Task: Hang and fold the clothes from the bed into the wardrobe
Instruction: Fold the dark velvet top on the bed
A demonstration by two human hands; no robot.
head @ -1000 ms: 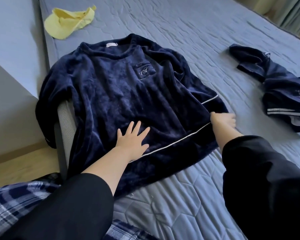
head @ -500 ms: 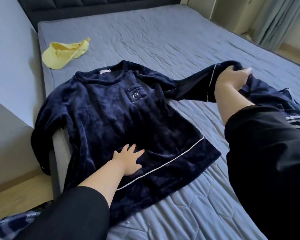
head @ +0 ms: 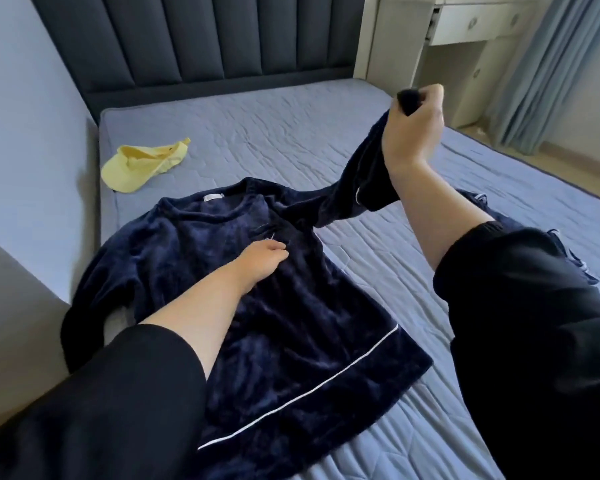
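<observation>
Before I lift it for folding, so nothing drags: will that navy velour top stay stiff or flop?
Likely floppy: the sleeve droops slack from the right hand. Probably weighty for its size: the navy velour top looks thick and plush.

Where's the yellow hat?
In the head view, the yellow cap lies on the bed, upper left by the wall-side edge, just beyond the collar of the navy velvet top and short of the headboard.

left hand (head: 262,263) palm down, right hand (head: 414,133) raised, grip closed
</observation>
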